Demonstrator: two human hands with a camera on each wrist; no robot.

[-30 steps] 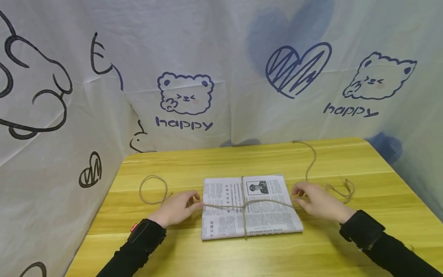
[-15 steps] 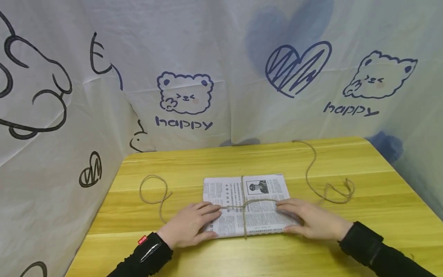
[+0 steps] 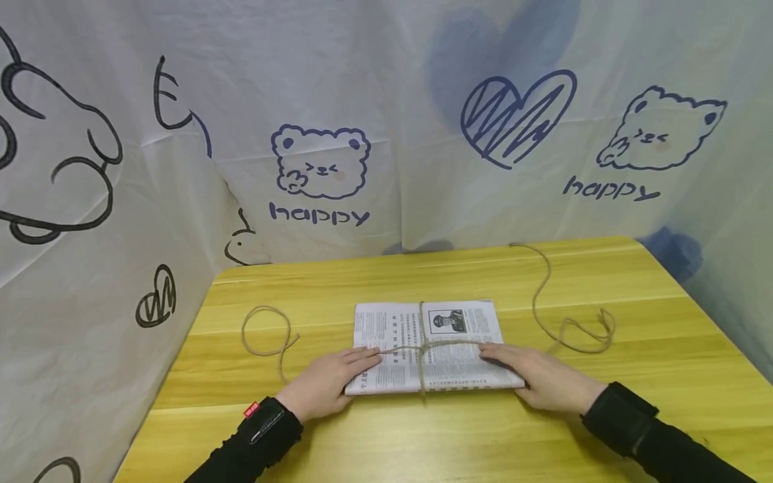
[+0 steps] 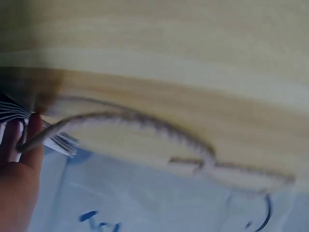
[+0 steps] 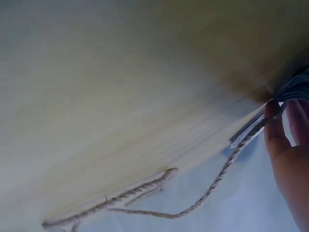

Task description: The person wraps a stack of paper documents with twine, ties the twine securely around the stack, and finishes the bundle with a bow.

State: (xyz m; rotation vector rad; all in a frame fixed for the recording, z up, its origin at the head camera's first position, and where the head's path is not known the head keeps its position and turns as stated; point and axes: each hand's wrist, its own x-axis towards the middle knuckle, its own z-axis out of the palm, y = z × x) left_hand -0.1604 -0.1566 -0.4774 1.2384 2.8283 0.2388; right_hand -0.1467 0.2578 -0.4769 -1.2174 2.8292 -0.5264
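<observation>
A folded stack of newspapers (image 3: 459, 367) lies on the wooden table, with twine (image 3: 449, 343) crossed over its top near the middle. My left hand (image 3: 329, 384) holds its left side, fingers on top and the thumb lower down. On the opposite side, my right hand (image 3: 540, 377) grips the right edge in the same way. Both wrist views show the layered page edges (image 4: 60, 144) between thumb and fingers, and the twine (image 5: 222, 174) running out past the right hand. The stack's near edge looks slightly raised; its underside is hidden.
On the yellow wooden table (image 3: 386, 443), a loose twine end curls in a loop to the left. Another twine tail winds at the right toward the back edge. White cloth (image 3: 423, 201) with drawn bears and hearts hangs behind and at the sides.
Both hands have let go of the twine and moved onto the stack's sides. The stack's near edge has since shifted up and away slightly in the head view.
</observation>
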